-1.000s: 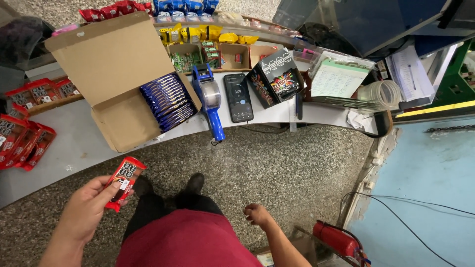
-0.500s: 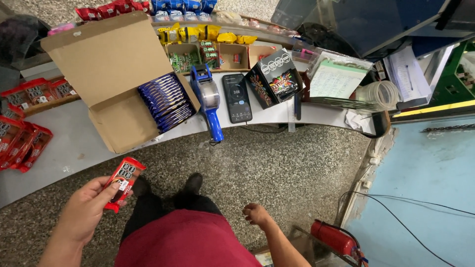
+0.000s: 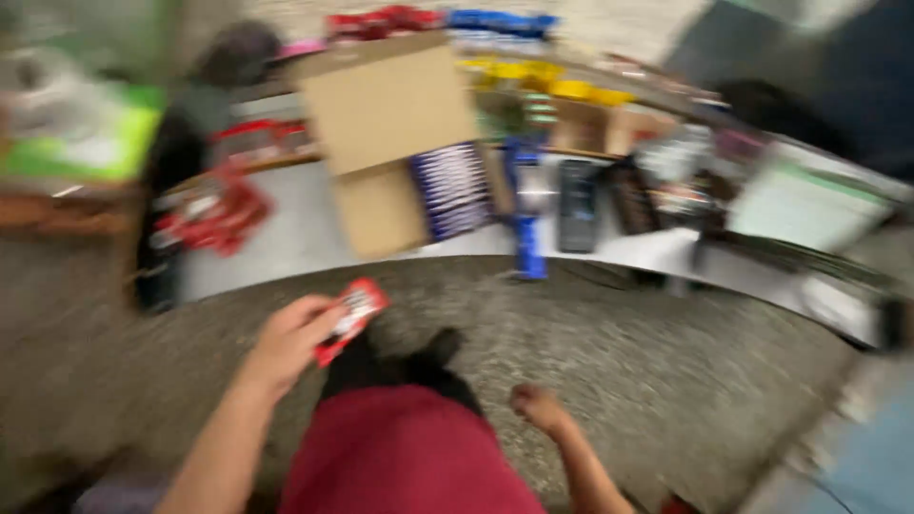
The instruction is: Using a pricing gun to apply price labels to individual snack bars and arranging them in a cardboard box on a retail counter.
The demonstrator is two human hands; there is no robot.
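while the view is heavily smeared with motion, your left hand [image 3: 286,345] can be made out low and left of centre, fingers pinched around a small red snack packet [image 3: 350,319] that sticks up and to the right from your grip. it is held in the air over the speckled floor [image 3: 666,381], well short of the grey counter [image 3: 295,238]. your right hand [image 3: 538,407] hangs lower, by your red-clad lap, holding nothing; it looks loosely curled (the blur hides how far the fingers are closed). on the counter ahead sits an open cardboard box [image 3: 390,143] with a row of dark blue packets [image 3: 455,188] beside its lower flap, and a loose heap of red packets [image 3: 214,205] lies further left. judging by its size, the packet is light, thin and crinkly, probably slick, with something breakable inside; a grip across the middle of its flat faces suits it best.
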